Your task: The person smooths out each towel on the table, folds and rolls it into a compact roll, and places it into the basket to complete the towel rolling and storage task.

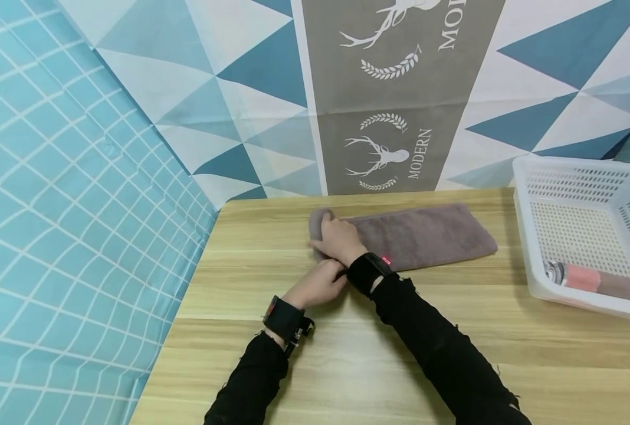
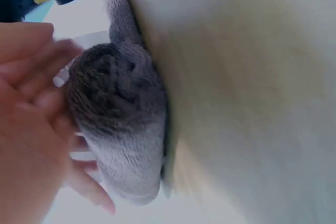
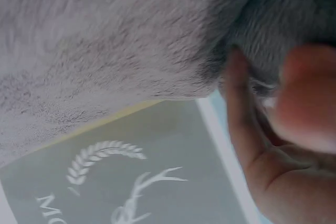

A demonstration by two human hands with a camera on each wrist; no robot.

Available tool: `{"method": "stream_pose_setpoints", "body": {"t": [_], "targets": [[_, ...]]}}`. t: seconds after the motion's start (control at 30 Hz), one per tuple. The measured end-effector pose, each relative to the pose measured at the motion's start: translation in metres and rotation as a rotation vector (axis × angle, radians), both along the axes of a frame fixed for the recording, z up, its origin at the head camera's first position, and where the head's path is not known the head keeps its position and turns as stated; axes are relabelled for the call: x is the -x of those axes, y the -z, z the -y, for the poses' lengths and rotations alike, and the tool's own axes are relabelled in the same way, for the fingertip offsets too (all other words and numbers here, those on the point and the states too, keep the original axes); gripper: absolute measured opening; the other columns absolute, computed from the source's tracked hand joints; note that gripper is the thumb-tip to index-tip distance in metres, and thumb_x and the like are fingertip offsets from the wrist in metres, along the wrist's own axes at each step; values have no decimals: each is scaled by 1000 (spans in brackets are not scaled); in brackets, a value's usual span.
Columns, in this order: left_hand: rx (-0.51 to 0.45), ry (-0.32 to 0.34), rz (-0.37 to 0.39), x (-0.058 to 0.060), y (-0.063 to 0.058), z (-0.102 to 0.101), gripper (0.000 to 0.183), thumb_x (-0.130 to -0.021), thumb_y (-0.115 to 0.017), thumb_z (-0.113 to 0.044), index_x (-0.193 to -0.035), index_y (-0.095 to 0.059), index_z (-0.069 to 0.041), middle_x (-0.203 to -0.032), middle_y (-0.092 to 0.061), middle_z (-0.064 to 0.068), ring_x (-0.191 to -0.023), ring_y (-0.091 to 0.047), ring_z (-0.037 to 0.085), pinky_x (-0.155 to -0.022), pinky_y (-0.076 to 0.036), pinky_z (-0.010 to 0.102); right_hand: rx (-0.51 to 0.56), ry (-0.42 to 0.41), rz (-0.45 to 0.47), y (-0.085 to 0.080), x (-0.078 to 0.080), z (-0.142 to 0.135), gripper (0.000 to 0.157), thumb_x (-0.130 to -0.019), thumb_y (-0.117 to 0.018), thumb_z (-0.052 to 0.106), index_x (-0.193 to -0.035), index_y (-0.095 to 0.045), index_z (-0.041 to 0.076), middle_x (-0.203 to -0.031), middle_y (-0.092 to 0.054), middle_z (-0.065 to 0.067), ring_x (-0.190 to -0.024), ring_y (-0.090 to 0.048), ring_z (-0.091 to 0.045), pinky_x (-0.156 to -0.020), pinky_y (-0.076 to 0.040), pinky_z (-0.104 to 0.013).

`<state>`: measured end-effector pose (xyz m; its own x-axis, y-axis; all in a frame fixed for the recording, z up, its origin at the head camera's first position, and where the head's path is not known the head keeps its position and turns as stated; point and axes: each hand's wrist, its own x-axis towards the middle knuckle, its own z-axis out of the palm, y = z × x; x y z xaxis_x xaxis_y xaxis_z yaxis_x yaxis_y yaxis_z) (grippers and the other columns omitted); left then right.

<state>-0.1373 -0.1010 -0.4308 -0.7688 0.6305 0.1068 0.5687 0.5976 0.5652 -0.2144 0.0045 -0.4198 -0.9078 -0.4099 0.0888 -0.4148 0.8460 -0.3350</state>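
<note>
A grey-brown plush towel point(image 1: 426, 233) lies lengthwise on the wooden table, its left end wound into a roll point(image 2: 123, 124). A small red label point(image 1: 386, 260) shows at its near edge. My right hand point(image 1: 340, 238) reaches over the roll and grips it; in the right wrist view a finger point(image 3: 239, 103) sits in the crease where roll meets flat cloth. My left hand point(image 1: 320, 283) is at the roll's near end, just below the right wrist. The left wrist view shows its loosely extended fingers point(image 2: 50, 77) against the side of the roll, partly blurred.
At the right stands a white plastic basket point(image 1: 538, 260) holding a rolled pink, grey and brown cloth point(image 1: 607, 280). A patterned wall covering point(image 1: 272, 118) rises behind the table point(image 1: 230, 283), and a blue checked cloth point(image 1: 81, 224) hangs along the left side.
</note>
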Motion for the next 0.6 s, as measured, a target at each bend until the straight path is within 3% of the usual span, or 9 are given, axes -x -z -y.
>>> {"method": "stream_pose_setpoints", "body": {"t": [0.03, 0.1, 0.2, 0.3, 0.4, 0.47, 0.53, 0.6], "targets": [[-39, 60, 34, -1, 1, 4, 16, -101, -53, -6, -97, -69, -6, -88, -66, 6, -78, -58, 12, -75, -47, 28, -26, -6, 15, 0, -6, 0, 84, -90, -70, 47, -144, -39, -9, -114, -64, -28, -98, -65, -41, -81, -55, -47], [-88, 133, 110, -6, -1, 15, 18, -102, -54, -9, -100, -72, -8, -94, -69, 4, -82, -59, 7, -78, -49, 26, -58, -23, 31, 2, -17, 1, 90, -85, -77, 46, -146, -38, -8, -125, -58, -31, -109, -60, -45, -86, -55, -49], [-138, 172, 166, -15, -7, 36, 16, -100, -59, -10, -105, -74, -10, -103, -71, 1, -95, -63, 7, -87, -53, 34, -52, -50, 36, 6, -34, -2, 84, -86, -77, 39, -144, -40, -9, -130, -54, -33, -116, -56, -47, -88, -55, -50], [-112, 126, 29, -17, -11, 56, 22, -92, -69, -8, -113, -70, -13, -114, -67, -3, -111, -60, 11, -98, -49, 38, -1, -74, 51, 7, -48, -9, 79, -88, -76, 34, -144, -41, -9, -129, -56, -31, -117, -57, -45, -92, -53, -49], [14, 88, -223, -12, -9, 69, 49, -80, -82, -9, -125, -62, -11, -127, -61, 3, -123, -54, 19, -108, -42, 40, 77, -114, 119, 4, -60, -18, 78, -87, -75, 27, -146, -38, -8, -132, -56, -27, -119, -58, -40, -96, -50, -47], [105, 101, -357, -7, -6, 73, 67, -75, -87, -13, -133, -56, -8, -136, -57, 9, -130, -50, 25, -113, -36, 42, 133, -157, 186, 1, -67, -24, 81, -86, -73, 22, -150, -32, -6, -139, -53, -24, -124, -56, -36, -100, -48, -45], [155, 133, -430, -4, -2, 74, 72, -74, -89, -17, -136, -55, -4, -138, -56, 13, -132, -49, 30, -116, -33, 44, 184, -198, 262, 0, -73, -28, 82, -85, -72, 21, -152, -30, -2, -142, -52, -19, -125, -56, -32, -100, -48, -42], [166, 159, -452, -2, 1, 74, 67, -76, -87, -20, -134, -57, -4, -134, -60, 12, -129, -53, 30, -114, -35, 43, 217, -232, 326, -1, -78, -33, 81, -85, -72, 22, -152, -32, 2, -142, -52, -16, -122, -57, -29, -98, -48, -40]]}}
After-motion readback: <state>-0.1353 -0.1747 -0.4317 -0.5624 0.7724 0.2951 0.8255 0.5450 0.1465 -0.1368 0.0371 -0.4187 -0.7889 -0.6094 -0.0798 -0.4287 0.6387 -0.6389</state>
